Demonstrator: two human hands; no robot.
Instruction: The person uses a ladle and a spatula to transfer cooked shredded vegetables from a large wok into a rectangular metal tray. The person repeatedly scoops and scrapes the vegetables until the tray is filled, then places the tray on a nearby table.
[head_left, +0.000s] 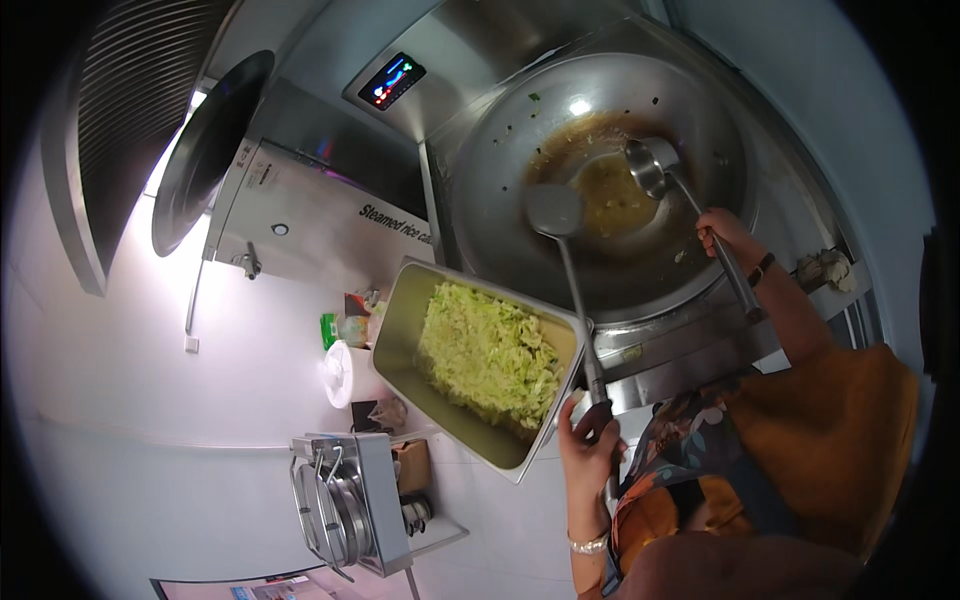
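My left hand, with a bracelet at the wrist, grips the dark handle of a wok spatula. The spatula's blade lies in a large steel wok, at the left of some brownish liquid. Farther right, my right hand is closed around the handle of a steel ladle, whose bowl is tilted over the liquid. Bits of green food cling to the wok's wall. A deep steel pan of chopped, cooked cabbage stands against the wok's near left edge, under the spatula's shaft.
A steel rice-steaming cabinet stands left of the stove. A lit control panel is behind the wok. A round dark lid or pan is at upper left. A white lidded bucket and a small rack with steel vessels stand lower left. A crumpled cloth lies at right.
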